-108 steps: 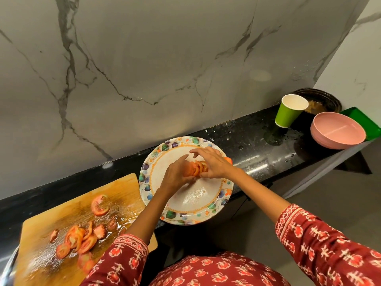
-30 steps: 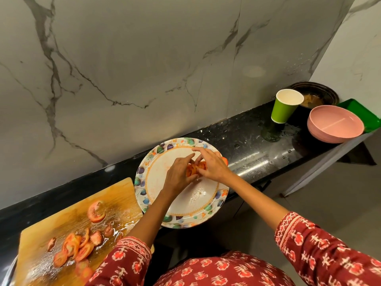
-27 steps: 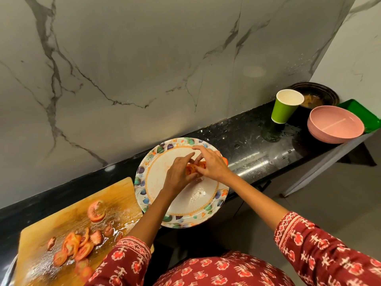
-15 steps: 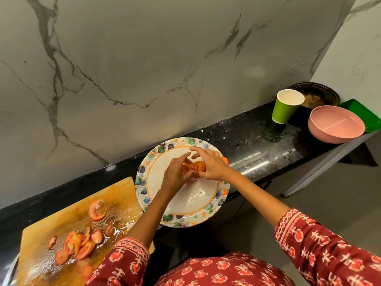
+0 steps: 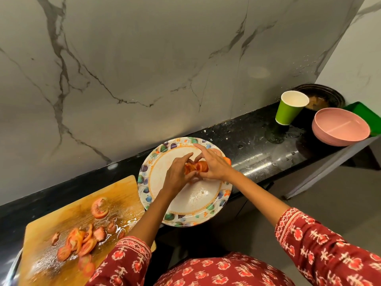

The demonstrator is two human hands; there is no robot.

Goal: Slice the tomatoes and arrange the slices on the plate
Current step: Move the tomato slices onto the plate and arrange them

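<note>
1. Tomato slices (image 5: 196, 167) sit in a small overlapping bunch over the far half of the plate (image 5: 198, 205), caught between both hands.
2. Left hand (image 5: 178, 175) curls its fingers against the bunch from the left; right hand (image 5: 214, 165) pinches it from the right, with the forefinger stretched out toward the plate's far rim.
3. One more slice (image 5: 227, 161) shows just past the right hand, near the plate's right rim.
4. Plate's near half is bare, and its near edge juts out past the front edge of the black counter (image 5: 257, 153).
5. Cutting board (image 5: 68, 221) lies just left of the plate, their edges touching or nearly so; loose slices (image 5: 80, 242) are scattered on its wet surface.
6. Open counter runs right of the plate up to a green cup (image 5: 288, 110), a pink bowl (image 5: 340, 129) at the counter's front edge, and a dark dish (image 5: 323, 96) in the corner.
7. Marble wall (image 5: 144, 69) rises close behind the plate's far rim.
</note>
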